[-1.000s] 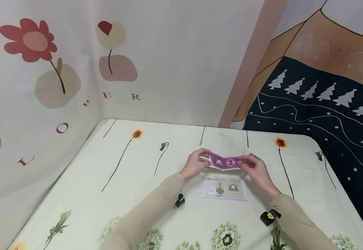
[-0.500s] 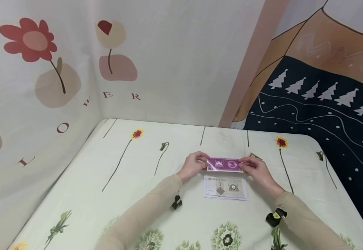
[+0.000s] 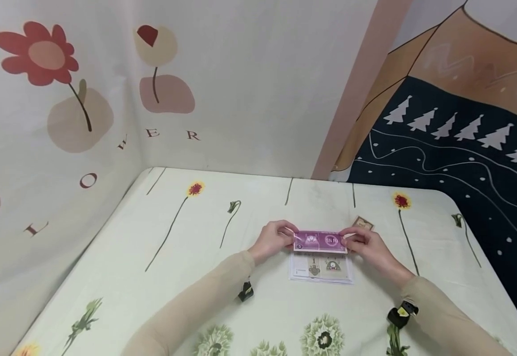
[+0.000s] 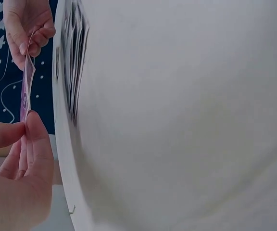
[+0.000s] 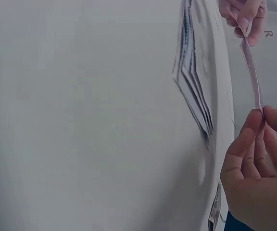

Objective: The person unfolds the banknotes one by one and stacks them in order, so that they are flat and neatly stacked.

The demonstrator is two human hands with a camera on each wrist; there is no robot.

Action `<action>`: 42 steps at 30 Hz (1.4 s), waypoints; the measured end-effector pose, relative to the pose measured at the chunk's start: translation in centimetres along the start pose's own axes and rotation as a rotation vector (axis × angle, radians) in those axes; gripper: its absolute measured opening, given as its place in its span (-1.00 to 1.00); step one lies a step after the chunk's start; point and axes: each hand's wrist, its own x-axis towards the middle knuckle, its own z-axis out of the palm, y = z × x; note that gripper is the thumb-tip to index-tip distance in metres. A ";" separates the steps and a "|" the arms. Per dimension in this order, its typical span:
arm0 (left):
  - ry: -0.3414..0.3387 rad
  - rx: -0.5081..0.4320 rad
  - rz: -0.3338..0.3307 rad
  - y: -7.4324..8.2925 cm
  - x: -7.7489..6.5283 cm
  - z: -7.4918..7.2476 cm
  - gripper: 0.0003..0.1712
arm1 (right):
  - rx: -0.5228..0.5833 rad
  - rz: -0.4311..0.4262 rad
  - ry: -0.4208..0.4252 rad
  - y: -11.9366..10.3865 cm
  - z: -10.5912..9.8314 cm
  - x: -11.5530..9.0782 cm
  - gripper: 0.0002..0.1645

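A purple play banknote [image 3: 318, 241] is stretched between both hands, nearly flat, its face turned toward the head camera. My left hand [image 3: 273, 240] pinches its left end between thumb and fingers. At the other end, the right hand [image 3: 369, 247] pinches the note the same way. In both wrist views the note [image 4: 26, 91] is seen almost edge-on, raised off the table. Just below it in the head view lies a stack of pale play banknotes [image 3: 321, 273], whose upper edge the purple note covers. From the side, the stack [image 5: 194, 82] shows several loose layers.
A small brown printed note or card [image 3: 363, 223] lies behind the right hand, partly hidden by it. The flower-patterned cloth [image 3: 223, 291] covers the table. A white printed curtain [image 3: 249, 99] hangs behind the table, and a dark tree-print cloth [image 3: 445, 153] hangs on the right.
The purple note was creased in the middle and has been pulled flatter. Both hands have brought it nearer to me, so it now overlaps the stack's upper edge. More of the brown card shows.
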 end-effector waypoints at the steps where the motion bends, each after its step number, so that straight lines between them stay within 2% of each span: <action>1: -0.004 0.008 0.001 0.0 -0.1 0.0 -0.71 | -0.011 -0.004 -0.012 0.0 -0.1 -0.1 -0.63; 7: -0.026 0.090 0.021 0.0 -0.9 0.2 -0.73 | -0.041 0.004 -0.062 0.1 -0.1 -0.9 -0.62; 21: -0.108 0.177 0.077 0.0 -2.4 0.8 -0.87 | -0.154 -0.061 -0.143 0.3 -0.1 -2.1 -0.75; 29: -0.104 0.254 0.113 0.0 -2.8 0.9 -0.83 | -0.270 -0.133 -0.141 0.6 0.2 -2.4 -0.80; 42: -0.130 0.310 0.077 -0.2 -2.7 1.1 -0.85 | -0.322 -0.142 -0.153 1.1 0.4 -2.4 -0.83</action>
